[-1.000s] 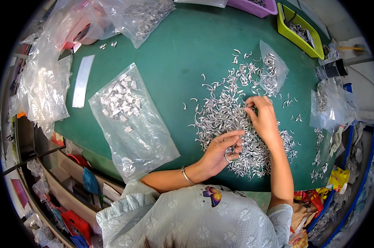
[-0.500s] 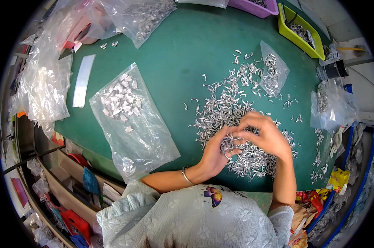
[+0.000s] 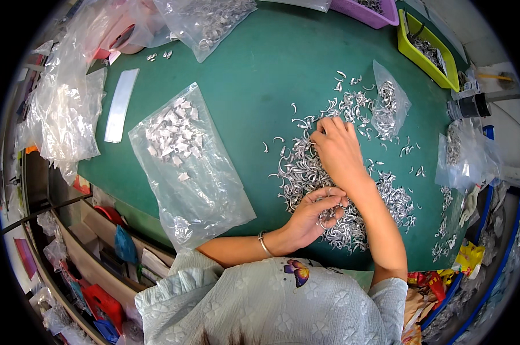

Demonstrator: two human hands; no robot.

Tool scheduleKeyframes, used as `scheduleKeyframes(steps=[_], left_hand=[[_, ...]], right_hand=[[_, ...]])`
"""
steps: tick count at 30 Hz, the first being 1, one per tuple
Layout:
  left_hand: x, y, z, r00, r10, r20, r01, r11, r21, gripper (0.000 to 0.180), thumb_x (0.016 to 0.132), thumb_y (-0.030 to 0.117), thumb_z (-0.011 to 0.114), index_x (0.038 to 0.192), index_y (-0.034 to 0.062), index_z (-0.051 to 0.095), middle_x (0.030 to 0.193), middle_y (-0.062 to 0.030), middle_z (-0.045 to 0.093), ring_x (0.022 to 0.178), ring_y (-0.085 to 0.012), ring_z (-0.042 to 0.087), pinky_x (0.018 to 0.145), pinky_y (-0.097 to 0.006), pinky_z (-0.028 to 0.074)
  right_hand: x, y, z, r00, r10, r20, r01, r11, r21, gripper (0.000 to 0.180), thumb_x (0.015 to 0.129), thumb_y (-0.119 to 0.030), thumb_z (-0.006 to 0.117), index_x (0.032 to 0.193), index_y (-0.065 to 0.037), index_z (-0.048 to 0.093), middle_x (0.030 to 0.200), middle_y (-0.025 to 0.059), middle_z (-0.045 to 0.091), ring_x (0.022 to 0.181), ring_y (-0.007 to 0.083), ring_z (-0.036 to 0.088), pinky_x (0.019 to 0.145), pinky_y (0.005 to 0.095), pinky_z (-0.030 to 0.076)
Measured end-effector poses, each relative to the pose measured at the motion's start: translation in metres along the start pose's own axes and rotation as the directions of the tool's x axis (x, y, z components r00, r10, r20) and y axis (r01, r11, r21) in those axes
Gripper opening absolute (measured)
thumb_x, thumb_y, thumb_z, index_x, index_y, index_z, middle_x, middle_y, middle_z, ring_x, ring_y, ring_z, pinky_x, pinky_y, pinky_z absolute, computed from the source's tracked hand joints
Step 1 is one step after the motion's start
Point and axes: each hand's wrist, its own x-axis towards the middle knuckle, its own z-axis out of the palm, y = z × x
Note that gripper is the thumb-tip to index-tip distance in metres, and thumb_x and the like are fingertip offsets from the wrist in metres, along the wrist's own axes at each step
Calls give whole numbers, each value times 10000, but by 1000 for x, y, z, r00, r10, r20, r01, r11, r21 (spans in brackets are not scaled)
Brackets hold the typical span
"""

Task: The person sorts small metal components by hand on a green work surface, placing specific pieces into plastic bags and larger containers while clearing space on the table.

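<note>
A large clear bag contains pale pieces; a small clear bag and a green tray contain metal pieces. On the green table, right of the large bag, lies a pile of curved metal pieces, partly hidden by the right forearm. The left hand, loosely curled, holds several such pieces; the right hand bends its fingers over the pile, its grip indeterminable.

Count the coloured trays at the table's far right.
2: the purple tray, cut off by the picture's top edge, and the lime-green tray just right of it. More may lie out of frame.
</note>
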Motion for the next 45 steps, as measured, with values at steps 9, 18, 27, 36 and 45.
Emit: scheduleKeyframes(steps=[9,18,27,36,45], left_hand=[[-2,2,13,992,86,-93,-73,989,129,201,921,94,609,1118,60,610,987,-46,605,787,-100,526,567,-205,373],[0,6,14,990,134,-34,-136,989,-65,343,975,343,535,1153,55,594,956,-11,613,891,-117,603,719,-255,518],[-2,-1,10,1000,6,-30,-4,998,60,338,999,391,466,1042,75,579,805,-9,513,717,-141,513,553,-238,392],[-3,7,16,993,-109,-35,113,984,141,405,995,400,457,765,81,554,805,-58,510,658,-179,496,540,-266,370],[-4,2,17,991,-136,1,134,978,157,359,995,363,470,780,83,536,807,-61,501,656,-172,471,555,-276,355]], right_hand=[[-33,7,-60,988,131,83,-154,881,447,101,766,17,630,859,13,589,925,113,587,919,298,563,852,360,419],[-62,-7,-81,979,-48,198,-81,799,596,145,770,-5,671,910,4,636,928,113,636,884,293,590,823,383,459],[-6,61,1,921,245,-303,-166,951,262,510,870,-241,645,1305,-25,491,1391,193,444,1288,383,412,1067,437,336],[-12,120,0,924,291,-248,-360,880,-309,495,919,-312,565,1331,-51,481,1421,166,434,1291,333,425,1076,456,327],[-13,135,-12,904,290,-314,-363,909,-206,425,884,-130,582,1287,-17,504,1355,144,496,1259,313,453,1052,464,334]])
